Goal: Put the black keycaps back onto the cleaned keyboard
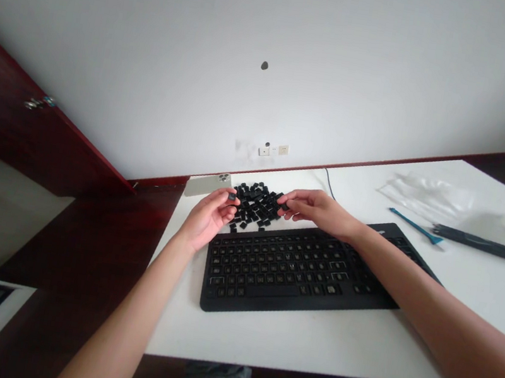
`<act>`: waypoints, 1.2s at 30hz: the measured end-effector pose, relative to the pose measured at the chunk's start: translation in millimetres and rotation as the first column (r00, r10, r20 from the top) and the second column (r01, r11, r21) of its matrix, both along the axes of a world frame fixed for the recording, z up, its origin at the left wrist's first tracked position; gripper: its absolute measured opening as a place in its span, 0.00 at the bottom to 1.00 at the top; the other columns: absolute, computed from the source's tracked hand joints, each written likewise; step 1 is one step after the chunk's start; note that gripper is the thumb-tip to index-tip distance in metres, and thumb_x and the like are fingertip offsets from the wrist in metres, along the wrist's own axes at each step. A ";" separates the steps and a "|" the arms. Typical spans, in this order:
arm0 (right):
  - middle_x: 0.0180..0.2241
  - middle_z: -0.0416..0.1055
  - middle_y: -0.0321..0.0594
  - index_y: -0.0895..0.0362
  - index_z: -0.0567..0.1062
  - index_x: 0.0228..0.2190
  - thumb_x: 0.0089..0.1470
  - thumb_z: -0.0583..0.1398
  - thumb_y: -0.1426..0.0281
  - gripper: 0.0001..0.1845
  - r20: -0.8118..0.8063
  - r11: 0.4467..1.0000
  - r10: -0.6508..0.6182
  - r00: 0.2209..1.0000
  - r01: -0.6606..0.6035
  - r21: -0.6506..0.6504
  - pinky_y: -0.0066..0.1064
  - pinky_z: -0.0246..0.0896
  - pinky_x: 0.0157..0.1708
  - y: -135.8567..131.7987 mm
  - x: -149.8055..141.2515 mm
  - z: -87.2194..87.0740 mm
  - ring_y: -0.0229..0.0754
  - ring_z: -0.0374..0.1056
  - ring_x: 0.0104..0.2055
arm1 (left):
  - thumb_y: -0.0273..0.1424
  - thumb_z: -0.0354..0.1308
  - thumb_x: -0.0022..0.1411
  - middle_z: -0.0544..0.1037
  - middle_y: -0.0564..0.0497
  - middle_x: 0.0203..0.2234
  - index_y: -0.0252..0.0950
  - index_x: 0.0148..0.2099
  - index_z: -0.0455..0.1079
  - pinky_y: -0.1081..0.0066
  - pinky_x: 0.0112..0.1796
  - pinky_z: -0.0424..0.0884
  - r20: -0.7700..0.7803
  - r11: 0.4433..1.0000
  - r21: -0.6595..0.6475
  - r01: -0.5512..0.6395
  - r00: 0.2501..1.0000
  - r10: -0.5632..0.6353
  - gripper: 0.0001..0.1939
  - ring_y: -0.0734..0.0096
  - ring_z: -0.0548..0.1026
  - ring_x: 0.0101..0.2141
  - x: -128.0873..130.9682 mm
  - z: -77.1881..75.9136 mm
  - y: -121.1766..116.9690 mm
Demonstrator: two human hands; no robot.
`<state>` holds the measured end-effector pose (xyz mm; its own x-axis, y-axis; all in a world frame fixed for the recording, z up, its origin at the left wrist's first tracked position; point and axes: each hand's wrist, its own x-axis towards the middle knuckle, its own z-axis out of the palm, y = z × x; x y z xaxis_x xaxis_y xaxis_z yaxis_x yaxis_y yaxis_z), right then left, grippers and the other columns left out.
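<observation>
A black keyboard [297,271] lies on the white table [315,339], its keycaps removed. Behind it is a pile of loose black keycaps [256,207]. My left hand [207,217] is at the pile's left edge, with thumb and fingers pinched on a single black keycap [231,196]. My right hand [313,210] reaches across the keyboard's top edge; its fingertips are curled and touch the right side of the pile. Whether they grip a cap I cannot make out.
A phone [208,184] lies face down at the table's far left corner. A blue pry tool [414,227], a dark brush-like tool [478,243] and clear plastic bags [461,203] lie at the right. A cable [328,184] runs to the wall. A dark red cabinet [29,115] stands left.
</observation>
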<state>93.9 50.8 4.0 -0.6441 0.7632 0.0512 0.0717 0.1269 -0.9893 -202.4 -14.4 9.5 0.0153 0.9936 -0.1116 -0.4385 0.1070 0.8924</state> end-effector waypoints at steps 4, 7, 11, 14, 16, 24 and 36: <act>0.43 0.85 0.47 0.57 0.81 0.49 0.64 0.65 0.55 0.21 0.030 1.000 0.001 1.000 -0.002 0.020 0.37 0.75 0.45 1.1 -0.6 -3.2 0.42 0.80 0.41 | 0.33 0.79 0.54 0.83 0.48 0.33 0.34 0.44 0.81 0.78 0.32 0.73 0.009 1.000 0.002 0.017 1.000 -0.017 0.17 0.77 0.77 0.30 0.4 0.0 -0.1; 0.39 0.85 0.45 0.57 0.83 0.45 0.62 0.66 0.59 0.17 0.120 0.989 -0.085 0.989 0.069 0.133 0.40 0.74 0.48 7.0 0.2 -12.0 0.45 0.79 0.41 | 0.33 0.80 0.52 0.84 0.48 0.34 0.33 0.44 0.81 0.79 0.32 0.73 0.015 1.000 0.011 0.020 1.000 -0.020 0.19 0.77 0.77 0.30 0.9 -0.2 -0.7; 0.39 0.86 0.43 0.56 0.85 0.42 0.62 0.63 0.63 0.13 0.219 0.963 -0.182 0.959 0.129 0.234 0.42 0.72 0.49 12.6 1.8 -20.2 0.48 0.80 0.43 | 0.32 0.80 0.51 0.84 0.47 0.34 0.32 0.45 0.81 0.78 0.32 0.74 0.024 0.999 0.012 0.033 0.999 -0.033 0.20 0.76 0.78 0.30 1.3 0.3 -2.0; 0.40 0.86 0.43 0.55 0.86 0.42 0.63 0.63 0.63 0.14 0.263 0.952 -0.194 0.945 0.117 0.282 0.42 0.70 0.50 11.3 2.0 -18.0 0.48 0.79 0.44 | 0.32 0.80 0.52 0.84 0.47 0.33 0.33 0.44 0.81 0.78 0.33 0.74 0.021 0.999 0.010 0.045 0.999 -0.045 0.19 0.76 0.78 0.30 1.6 0.7 -2.7; 0.40 0.85 0.43 0.55 0.87 0.42 0.64 0.62 0.60 0.16 0.266 0.957 -0.159 0.951 0.081 0.280 0.41 0.69 0.47 8.8 1.7 -13.8 0.47 0.78 0.43 | 0.32 0.79 0.53 0.84 0.48 0.33 0.33 0.44 0.81 0.78 0.33 0.74 0.012 0.999 0.009 0.052 0.999 -0.052 0.18 0.76 0.78 0.30 1.9 0.8 -2.8; 0.34 0.78 0.43 0.57 0.86 0.44 0.67 0.59 0.48 0.27 0.210 0.992 -0.029 0.977 0.002 0.126 0.32 0.58 0.31 1.1 3.9 -0.2 0.40 0.66 0.34 | 0.31 0.76 0.56 0.83 0.48 0.32 0.32 0.44 0.80 0.77 0.35 0.75 -0.005 0.998 -0.001 0.062 0.998 -0.062 0.15 0.75 0.78 0.31 3.1 0.2 -2.0; 0.37 0.81 0.44 0.54 0.86 0.45 0.67 0.60 0.55 0.20 0.340 0.956 -0.124 0.932 0.020 0.293 0.37 0.65 0.38 1.0 2.1 -4.1 0.44 0.71 0.38 | 0.30 0.76 0.57 0.83 0.47 0.33 0.33 0.45 0.79 0.76 0.36 0.75 0.004 0.997 0.019 0.074 0.997 -0.074 0.15 0.75 0.78 0.32 2.6 -1.7 -2.9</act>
<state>95.9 51.8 -0.1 -0.6035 0.7958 0.0503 0.4271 0.3759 -0.8224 -199.9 -17.3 7.8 0.0894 0.9917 -0.0924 -0.4338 0.1223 0.8927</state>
